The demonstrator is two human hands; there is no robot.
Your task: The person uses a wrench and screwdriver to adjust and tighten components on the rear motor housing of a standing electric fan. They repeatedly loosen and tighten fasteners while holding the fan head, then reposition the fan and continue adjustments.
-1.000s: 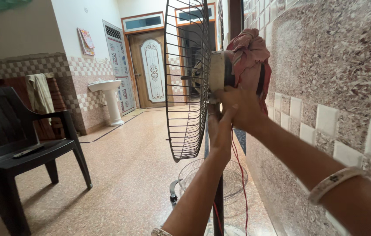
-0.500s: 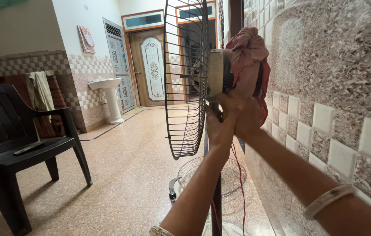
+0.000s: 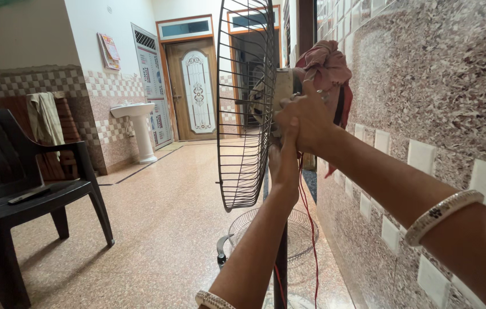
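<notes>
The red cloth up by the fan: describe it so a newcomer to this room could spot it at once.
Start at the speckled tiled wall on the right and find the pedestal fan standing beside it. Behind its wire guard, at the motor housing which the right hand and left hand grip, sits the red cloth. It is the only crumpled, faded-red fabric there, bunched on top with one end hanging down.

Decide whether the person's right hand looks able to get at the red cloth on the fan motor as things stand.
Probably yes: the right hand already rests on the fan motor, right beside the red cloth, with nothing between them.
</notes>
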